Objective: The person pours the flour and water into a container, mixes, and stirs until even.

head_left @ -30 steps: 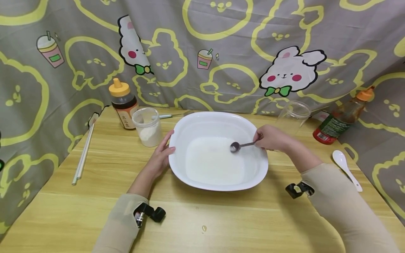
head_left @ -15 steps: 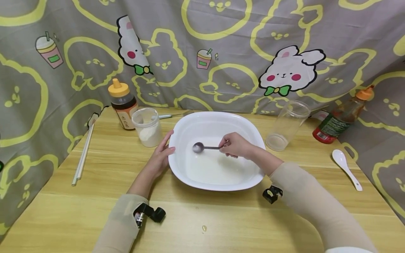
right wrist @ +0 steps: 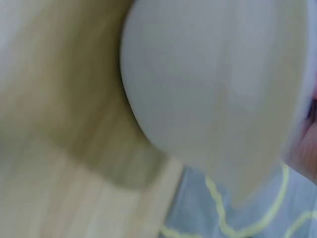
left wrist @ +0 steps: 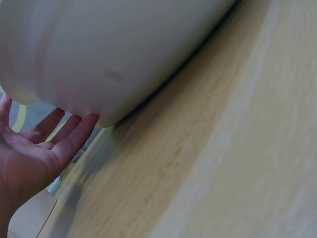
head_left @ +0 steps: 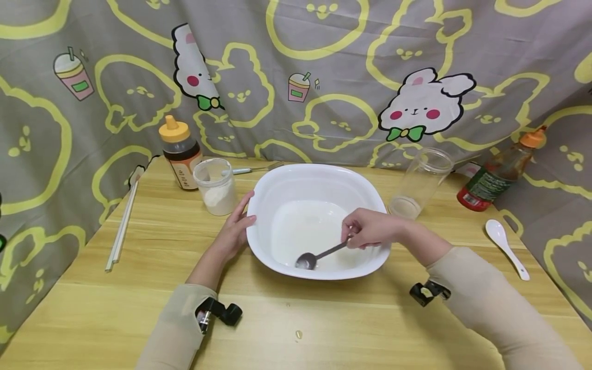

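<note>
A white basin (head_left: 379, 257) with a shallow whitish liquid (head_left: 296, 226) stands mid-table. My left hand (head_left: 231, 234) holds its left side, thumb over the rim; in the left wrist view the other fingertips (left wrist: 91, 120) touch the outer wall from below. My right hand (head_left: 372, 228) pinches the handle of a dark metal spoon (head_left: 306, 261) above the basin's right half. The spoon's bowl is low at the basin's front wall. From the right wrist, the basin's outer side (right wrist: 198, 84) fills much of the view, and only part of my right hand shows at the edge.
Left of the basin stand a jar of white powder (head_left: 216, 190), a yellow-capped bottle (head_left: 180, 154) and a pair of chopsticks (head_left: 122, 226). To the right are a clear jar (head_left: 418, 180), a sauce bottle (head_left: 499, 177) and a white spoon (head_left: 506, 246). A patterned curtain (head_left: 324, 139) hangs behind.
From the basin's right wall, my right hand has swept the spoon left across the basin, then brought its bowl toward the front wall. My left hand and the basin stay nearly put.
</note>
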The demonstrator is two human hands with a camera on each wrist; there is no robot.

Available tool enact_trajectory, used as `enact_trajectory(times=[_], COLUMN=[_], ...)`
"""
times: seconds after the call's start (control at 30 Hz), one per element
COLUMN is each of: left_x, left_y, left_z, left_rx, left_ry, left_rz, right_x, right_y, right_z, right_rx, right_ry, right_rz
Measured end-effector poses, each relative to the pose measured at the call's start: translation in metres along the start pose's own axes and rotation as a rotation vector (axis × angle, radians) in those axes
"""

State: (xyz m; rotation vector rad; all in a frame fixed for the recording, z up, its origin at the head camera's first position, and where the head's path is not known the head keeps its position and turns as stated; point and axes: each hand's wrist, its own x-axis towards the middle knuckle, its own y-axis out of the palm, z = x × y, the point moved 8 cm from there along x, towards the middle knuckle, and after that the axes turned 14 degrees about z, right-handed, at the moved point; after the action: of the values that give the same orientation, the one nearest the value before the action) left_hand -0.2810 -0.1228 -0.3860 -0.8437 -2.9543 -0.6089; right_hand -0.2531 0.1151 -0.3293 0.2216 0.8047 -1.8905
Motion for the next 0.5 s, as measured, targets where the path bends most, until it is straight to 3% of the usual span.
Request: enact_trajectory(times=[0.27, 0.5], left_x=[0.0, 0.0], left_y=[-0.001, 0.0], left_z=[0.001, 0.0], left_rx=[0.009, 0.004], left_ry=[-0.007, -0.005], left_rz=[0.004, 0.007], right_x=[-0.042, -0.052], right_y=[-0.031, -0.06], right_z=[-0.013, -0.021], right_rx=[-0.14, -0.218], right_ry=[0.145, 0.217], right_rz=[-0.081, -0.253])
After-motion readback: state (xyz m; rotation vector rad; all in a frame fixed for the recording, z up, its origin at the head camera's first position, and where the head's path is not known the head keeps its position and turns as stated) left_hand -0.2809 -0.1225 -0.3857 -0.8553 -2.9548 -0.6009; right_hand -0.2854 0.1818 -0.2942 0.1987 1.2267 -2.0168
